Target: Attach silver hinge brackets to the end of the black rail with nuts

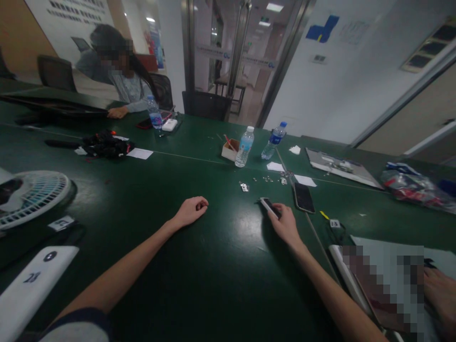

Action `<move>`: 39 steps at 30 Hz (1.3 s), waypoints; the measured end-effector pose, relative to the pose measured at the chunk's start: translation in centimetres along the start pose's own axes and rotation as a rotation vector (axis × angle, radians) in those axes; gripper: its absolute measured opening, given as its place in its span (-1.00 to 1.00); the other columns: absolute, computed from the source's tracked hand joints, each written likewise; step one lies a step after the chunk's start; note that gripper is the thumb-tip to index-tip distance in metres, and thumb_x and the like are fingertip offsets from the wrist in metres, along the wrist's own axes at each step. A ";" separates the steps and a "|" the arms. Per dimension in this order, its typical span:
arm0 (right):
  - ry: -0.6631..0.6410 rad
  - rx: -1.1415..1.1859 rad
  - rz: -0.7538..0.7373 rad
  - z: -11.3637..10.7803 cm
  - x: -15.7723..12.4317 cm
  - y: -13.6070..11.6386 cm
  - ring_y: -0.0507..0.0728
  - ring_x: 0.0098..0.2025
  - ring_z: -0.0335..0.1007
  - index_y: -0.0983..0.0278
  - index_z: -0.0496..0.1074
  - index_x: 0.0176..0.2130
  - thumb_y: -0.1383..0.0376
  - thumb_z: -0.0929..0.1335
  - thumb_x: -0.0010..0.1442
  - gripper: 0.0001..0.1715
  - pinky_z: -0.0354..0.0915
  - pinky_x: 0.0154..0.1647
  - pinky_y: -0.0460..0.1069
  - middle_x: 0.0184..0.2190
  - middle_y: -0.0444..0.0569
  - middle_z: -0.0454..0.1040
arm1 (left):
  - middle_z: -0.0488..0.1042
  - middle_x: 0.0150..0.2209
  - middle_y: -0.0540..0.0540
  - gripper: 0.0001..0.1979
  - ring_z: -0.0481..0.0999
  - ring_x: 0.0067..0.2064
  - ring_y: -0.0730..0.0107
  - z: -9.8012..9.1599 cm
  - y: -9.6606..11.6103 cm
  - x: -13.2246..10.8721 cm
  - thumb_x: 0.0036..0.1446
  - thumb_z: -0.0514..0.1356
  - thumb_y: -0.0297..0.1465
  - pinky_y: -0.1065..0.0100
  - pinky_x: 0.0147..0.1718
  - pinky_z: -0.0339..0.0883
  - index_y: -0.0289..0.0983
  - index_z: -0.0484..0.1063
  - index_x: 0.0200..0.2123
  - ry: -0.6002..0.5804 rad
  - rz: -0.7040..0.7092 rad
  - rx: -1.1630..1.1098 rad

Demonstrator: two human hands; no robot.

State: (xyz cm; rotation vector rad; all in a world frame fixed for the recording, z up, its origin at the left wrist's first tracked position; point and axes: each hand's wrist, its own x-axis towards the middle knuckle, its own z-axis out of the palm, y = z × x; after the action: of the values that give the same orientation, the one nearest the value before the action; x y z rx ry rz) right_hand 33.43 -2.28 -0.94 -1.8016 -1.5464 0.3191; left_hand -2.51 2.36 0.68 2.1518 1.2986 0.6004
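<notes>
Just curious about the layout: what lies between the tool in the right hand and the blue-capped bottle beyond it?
Small pieces, then a white paper, lie between the tool and the blue-capped bottle, in the head view.

L sleeve (74,333) lt grey w/ dk navy hem (94,317); L hand (191,210) & R hand (287,225) bare.

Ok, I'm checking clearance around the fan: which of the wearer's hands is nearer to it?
Left. The left hand is to the right of the fan, apart from it; the right hand, holding a slim tool, is farther right.
</notes>
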 end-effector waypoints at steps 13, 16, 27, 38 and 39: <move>-0.930 0.078 -0.465 -1.0 -8.1 -12.1 0.10 -0.36 0.44 0.13 0.43 -0.04 0.02 0.28 0.24 -0.62 0.36 -0.38 -0.01 -0.26 -0.07 0.50 | 0.49 -0.19 -0.10 -0.74 0.46 -0.16 0.26 2.2 5.6 -2.4 0.28 0.08 -0.23 0.28 -0.13 0.27 -0.22 0.46 -0.11 -0.344 0.370 0.020; -0.683 0.002 -0.479 -0.5 -3.3 -10.0 0.10 -0.34 0.41 0.24 0.47 -0.18 0.12 0.20 0.30 -0.65 0.33 -0.28 0.00 -0.30 -0.03 0.50 | 0.51 -0.18 -0.10 -0.75 0.47 -0.14 0.25 2.3 6.2 -2.5 0.30 0.05 -0.26 0.26 -0.10 0.26 -0.22 0.46 -0.11 -0.385 0.368 0.003; 0.195 -0.226 0.137 4.7 15.4 5.1 0.41 0.31 -0.08 0.45 0.27 0.14 0.00 0.32 0.13 -0.25 -0.22 0.27 0.34 0.20 0.38 0.15 | 0.50 -0.17 -0.09 -0.77 0.45 -0.13 0.25 3.5 8.0 -3.7 0.21 0.22 -0.24 0.34 -0.21 0.28 -0.19 0.46 -0.11 -0.454 0.355 -0.100; -0.077 -0.261 -0.053 7.4 17.8 4.9 0.28 0.31 0.00 0.42 0.26 0.20 -0.04 0.17 0.28 -0.27 -0.12 0.31 0.21 0.22 0.30 0.20 | 0.47 -0.12 -0.12 -0.77 0.44 -0.07 0.29 4.5 5.3 -1.1 0.24 0.20 -0.28 0.29 -0.07 0.34 -0.25 0.45 -0.09 -0.102 0.152 -0.182; -0.106 -0.261 -0.091 7.8 17.8 4.4 0.27 0.31 0.00 0.39 0.27 0.20 -0.05 0.17 0.28 -0.28 -0.13 0.31 0.20 0.23 0.26 0.20 | 0.47 -0.12 -0.12 -0.78 0.44 -0.07 0.29 4.5 4.9 -0.8 0.25 0.19 -0.28 0.28 -0.07 0.34 -0.25 0.45 -0.09 -0.071 0.136 -0.169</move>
State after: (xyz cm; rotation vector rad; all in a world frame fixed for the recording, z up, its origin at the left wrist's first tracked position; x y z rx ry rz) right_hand 36.29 17.06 -4.63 -1.9297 -1.8082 0.1771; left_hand 3.16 -1.21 0.44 2.1130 1.0319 0.6580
